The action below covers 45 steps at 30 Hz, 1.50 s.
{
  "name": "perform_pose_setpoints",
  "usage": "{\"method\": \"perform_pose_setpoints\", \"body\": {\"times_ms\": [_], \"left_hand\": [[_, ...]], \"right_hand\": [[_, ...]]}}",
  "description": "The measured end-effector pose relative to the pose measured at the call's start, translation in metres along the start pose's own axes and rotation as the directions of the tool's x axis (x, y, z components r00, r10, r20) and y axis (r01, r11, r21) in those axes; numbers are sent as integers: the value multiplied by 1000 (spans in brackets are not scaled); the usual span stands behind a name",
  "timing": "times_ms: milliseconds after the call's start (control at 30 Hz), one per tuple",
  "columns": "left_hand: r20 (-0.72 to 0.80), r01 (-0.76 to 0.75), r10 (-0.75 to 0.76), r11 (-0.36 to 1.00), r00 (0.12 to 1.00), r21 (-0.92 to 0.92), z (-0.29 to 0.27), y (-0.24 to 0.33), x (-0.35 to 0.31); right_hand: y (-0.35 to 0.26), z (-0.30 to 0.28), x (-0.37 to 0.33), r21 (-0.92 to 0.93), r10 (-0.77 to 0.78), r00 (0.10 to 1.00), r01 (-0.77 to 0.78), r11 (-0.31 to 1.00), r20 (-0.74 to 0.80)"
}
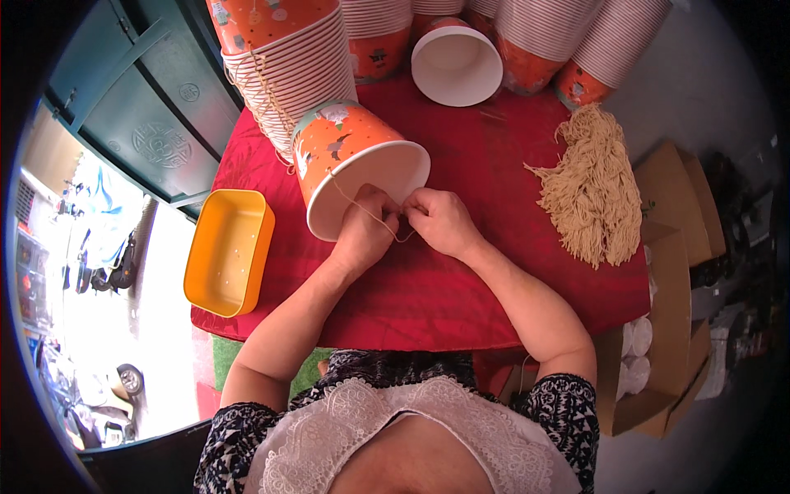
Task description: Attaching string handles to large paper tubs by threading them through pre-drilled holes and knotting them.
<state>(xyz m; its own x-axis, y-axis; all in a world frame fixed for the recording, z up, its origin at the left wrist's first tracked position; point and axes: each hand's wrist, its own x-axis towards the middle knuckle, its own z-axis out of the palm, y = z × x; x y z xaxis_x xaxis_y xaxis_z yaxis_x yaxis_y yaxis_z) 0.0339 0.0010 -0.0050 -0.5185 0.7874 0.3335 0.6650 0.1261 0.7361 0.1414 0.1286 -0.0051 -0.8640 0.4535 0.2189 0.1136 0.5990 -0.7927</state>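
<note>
Left hand (368,224) and right hand (444,222), fingertips nearly meeting, appear to pinch the cord (375,216); the tilted bucket (346,136) lies just beyond. Even, gentle tension should limit tangling.

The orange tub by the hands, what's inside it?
In the orange tub I see white lining. The left hand and string cross its mouth; what's behind the hand can't be seen.

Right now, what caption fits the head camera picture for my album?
Left hand and right hand work a string on a tilted orange bucket over a red tablecloth.
</note>
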Motion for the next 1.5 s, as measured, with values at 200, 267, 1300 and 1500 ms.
{"method": "perform_pose_setpoints", "body": {"times_ms": [200, 267, 1300, 1500], "left_hand": [[0, 33, -33, 998, 999, -59, -1, 1, 0], [-2, 33, -34, 997, 999, -65, -2, 5, 1], [103, 310, -294, 929, 950, -204, -6, 5, 9], [-25, 165, -166, 984, 986, -63, 1, -4, 7]], "right_hand": [[-2, -1, -1, 90, 48, 999, -47, 995, -8], [-3, -1, -2, 66, 55, 998, -55, 996, -5], [-3, -8, -17, -259, -190, 981, 193, 947, 34], [-6, -12, -14, -291, -211, 974, 227, 930, 84]]}}
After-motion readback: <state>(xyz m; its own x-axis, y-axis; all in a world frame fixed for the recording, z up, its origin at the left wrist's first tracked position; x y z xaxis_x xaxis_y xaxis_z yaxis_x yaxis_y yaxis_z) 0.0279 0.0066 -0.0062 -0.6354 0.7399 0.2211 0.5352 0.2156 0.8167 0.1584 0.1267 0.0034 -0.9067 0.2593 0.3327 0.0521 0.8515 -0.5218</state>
